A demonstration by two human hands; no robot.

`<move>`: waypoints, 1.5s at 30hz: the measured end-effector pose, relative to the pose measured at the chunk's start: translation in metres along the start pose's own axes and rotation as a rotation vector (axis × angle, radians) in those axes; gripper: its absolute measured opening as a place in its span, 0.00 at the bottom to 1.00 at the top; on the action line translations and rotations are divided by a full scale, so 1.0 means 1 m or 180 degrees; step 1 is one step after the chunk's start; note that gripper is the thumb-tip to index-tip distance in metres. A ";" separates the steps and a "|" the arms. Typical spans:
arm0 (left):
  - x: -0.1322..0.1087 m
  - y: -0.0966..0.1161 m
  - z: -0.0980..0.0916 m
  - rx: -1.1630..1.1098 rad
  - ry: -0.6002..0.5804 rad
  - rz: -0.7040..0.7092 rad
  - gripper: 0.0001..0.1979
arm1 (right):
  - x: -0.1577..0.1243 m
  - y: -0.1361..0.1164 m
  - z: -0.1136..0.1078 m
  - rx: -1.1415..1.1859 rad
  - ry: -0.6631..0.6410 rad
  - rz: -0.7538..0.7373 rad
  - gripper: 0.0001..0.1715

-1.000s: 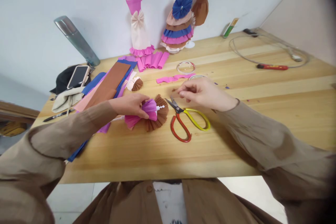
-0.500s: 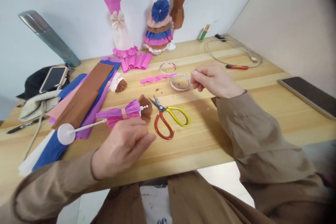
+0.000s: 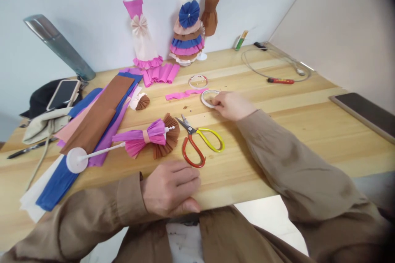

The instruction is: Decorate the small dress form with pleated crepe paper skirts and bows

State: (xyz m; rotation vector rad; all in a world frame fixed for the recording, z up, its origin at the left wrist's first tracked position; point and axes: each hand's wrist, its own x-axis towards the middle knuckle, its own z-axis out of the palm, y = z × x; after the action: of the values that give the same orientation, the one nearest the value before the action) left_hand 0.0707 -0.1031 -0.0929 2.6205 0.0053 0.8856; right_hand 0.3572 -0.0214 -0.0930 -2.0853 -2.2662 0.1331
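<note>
My right hand (image 3: 233, 104) has its thumb and fingertips closed on the near right rim of a roll of double-sided tape (image 3: 203, 100). At the table's front edge rests my left hand (image 3: 173, 187), fingers loosely bent, thumb apart, nothing visible in it. Just above it lie scissors (image 3: 190, 130) with one red and one yellow handle, blades slightly parted. Left of them a small white dress-form stand (image 3: 77, 160) lies on its side, wearing a magenta and purple crepe-paper dress (image 3: 148, 135). A pleated brown paper fan (image 3: 168, 139) lies behind its neck.
A second tape roll (image 3: 198, 81) and a pink paper strip (image 3: 185, 94) lie near the held roll. Crepe-paper sheets (image 3: 101, 111) cover the left side. Dressed forms (image 3: 187, 37) stand along the wall. A phone (image 3: 367, 115) and a cable (image 3: 247, 59) are at right.
My right hand has come down and left onto the tape roll. My left hand has moved right and toward me, away from the lying dress form, and its fingers have loosened.
</note>
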 end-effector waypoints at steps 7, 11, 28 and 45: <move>0.006 -0.002 -0.013 0.0471 0.0879 -0.1015 0.08 | -0.023 -0.023 -0.016 0.1595 0.1090 -0.0533 0.04; 0.006 -0.005 -0.022 0.0077 0.1471 -0.2425 0.06 | -0.041 -0.055 -0.015 0.2034 0.1170 -0.1068 0.04; -0.015 -0.014 -0.012 0.2448 0.0646 -0.1055 0.09 | -0.069 -0.112 0.017 0.2225 0.1246 -0.1662 0.05; -0.012 -0.014 -0.011 0.0034 0.1005 -0.2246 0.07 | -0.067 -0.105 0.016 0.1540 0.2002 -0.1981 0.08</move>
State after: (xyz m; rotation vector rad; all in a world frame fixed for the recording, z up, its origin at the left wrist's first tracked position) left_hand 0.0564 -0.0874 -0.0969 2.1867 0.9467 0.9950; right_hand 0.2571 -0.0970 -0.0972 -0.9516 -2.0736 -0.0113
